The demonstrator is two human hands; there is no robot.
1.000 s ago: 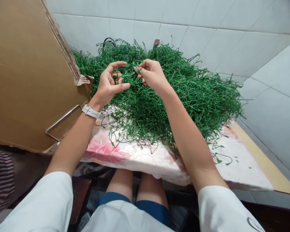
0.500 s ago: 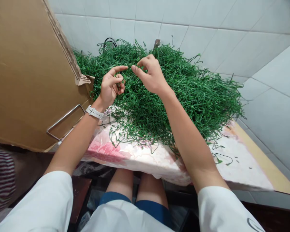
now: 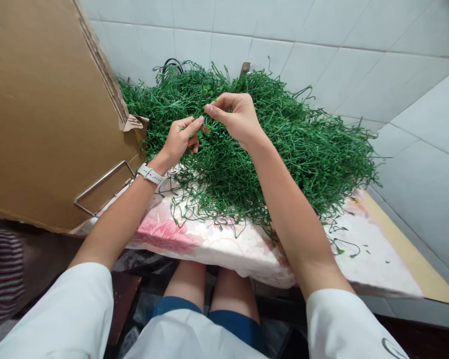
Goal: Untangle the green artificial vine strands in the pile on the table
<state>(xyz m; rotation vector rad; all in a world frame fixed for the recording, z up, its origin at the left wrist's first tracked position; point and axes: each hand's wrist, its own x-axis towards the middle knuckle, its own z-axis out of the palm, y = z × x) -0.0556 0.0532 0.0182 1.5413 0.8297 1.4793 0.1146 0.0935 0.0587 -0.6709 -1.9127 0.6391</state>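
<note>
A large tangled heap of thin green stems [image 3: 299,149] lies on a table with a pink-flowered cloth [image 3: 209,244]. Over the left part of the heap, my left hand [image 3: 183,137] has its thumb and index finger pinched on a green stem, with the other fingers curled. Just right of it and slightly higher, my right hand [image 3: 237,117] is closed in a pinch at its fingertips. What lies between the right fingertips is too small to make out against the green. The two hands' fingertips are close together.
A tall cardboard box [image 3: 48,114] stands at the left, with a metal wire handle [image 3: 103,187] near its lower edge. White wall tiles [image 3: 322,30] rise behind the heap. A few loose stems and dark bits lie on the cloth at the right.
My left hand has moved slightly right and its thumb and index finger have closed. My right hand has shifted slightly right and down, and its fingertips have come together.
</note>
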